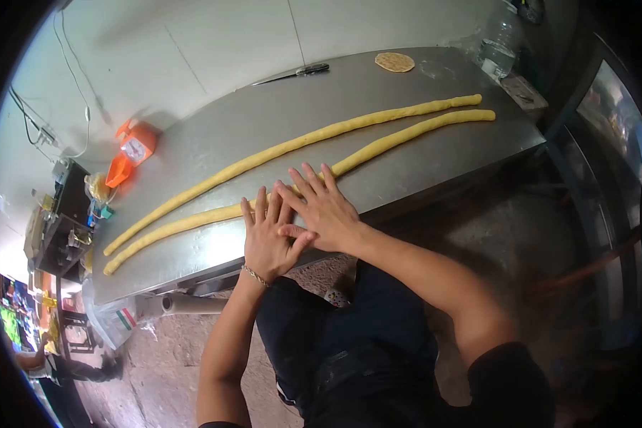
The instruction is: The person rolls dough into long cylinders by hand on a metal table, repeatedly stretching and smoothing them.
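Two long yellow dough ropes lie side by side along the metal table (214,143). The farther dough rope (292,145) has nothing touching it. Over the middle of the nearer dough rope (392,141) both hands rest side by side, fingers stretched out and covering part of it. My left hand (269,239), with a bracelet at the wrist, lies flat with its fingertips on the rope. My right hand (323,214) is also flat, just to the right, its thumb and index finger overlapping the left hand. Neither hand grips anything.
At the back edge lie a knife (292,74) and a flat round piece of dough (394,62). An orange kitchen scale (137,145) and an orange tray (119,170) stand at the left end. A large plastic bottle (499,50) is at the far right corner. Another person's leg (85,369) shows lower left.
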`<state>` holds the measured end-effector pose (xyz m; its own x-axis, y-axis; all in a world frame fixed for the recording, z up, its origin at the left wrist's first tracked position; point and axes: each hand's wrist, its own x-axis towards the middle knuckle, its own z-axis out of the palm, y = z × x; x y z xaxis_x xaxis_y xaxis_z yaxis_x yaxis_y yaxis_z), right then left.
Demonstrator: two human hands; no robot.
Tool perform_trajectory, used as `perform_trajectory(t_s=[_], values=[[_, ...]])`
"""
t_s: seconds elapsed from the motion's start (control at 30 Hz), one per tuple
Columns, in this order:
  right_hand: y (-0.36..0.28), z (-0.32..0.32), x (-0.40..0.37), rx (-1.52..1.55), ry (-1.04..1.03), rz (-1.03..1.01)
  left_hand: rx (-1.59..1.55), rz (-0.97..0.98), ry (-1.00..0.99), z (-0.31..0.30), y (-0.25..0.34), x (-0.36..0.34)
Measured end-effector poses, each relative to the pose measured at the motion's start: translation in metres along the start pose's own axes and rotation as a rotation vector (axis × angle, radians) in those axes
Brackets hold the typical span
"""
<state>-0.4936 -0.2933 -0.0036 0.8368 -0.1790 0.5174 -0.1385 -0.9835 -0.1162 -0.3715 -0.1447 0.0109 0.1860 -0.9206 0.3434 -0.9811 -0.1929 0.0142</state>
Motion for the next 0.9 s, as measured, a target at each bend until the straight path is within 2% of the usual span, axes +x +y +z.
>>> perform_trajectory(t_s=[0.2,0.33,0.47,0.6,0.77,0.9], values=[[0.018,0.011,0.029,0.091,-0.011,0.043,-0.034,-0.072,-0.013,0.018,-0.025,0.029],[0.051,0.040,0.080,-0.097,0.041,0.130,0.017,-0.223,-0.036,0.033,-0.055,0.084],[0.066,0.045,0.107,-0.079,-0.111,0.280,-0.002,-0.310,-0.109,0.035,-0.073,0.123],[0.079,0.042,0.132,-0.022,-0.237,0.348,-0.034,-0.379,-0.210,0.033,-0.086,0.151],[0.096,0.054,0.157,0.005,-0.266,0.401,-0.054,-0.386,-0.250,0.052,-0.117,0.177],[0.099,0.057,0.159,-0.022,-0.249,0.389,-0.070,-0.413,-0.227,0.047,-0.111,0.179]])
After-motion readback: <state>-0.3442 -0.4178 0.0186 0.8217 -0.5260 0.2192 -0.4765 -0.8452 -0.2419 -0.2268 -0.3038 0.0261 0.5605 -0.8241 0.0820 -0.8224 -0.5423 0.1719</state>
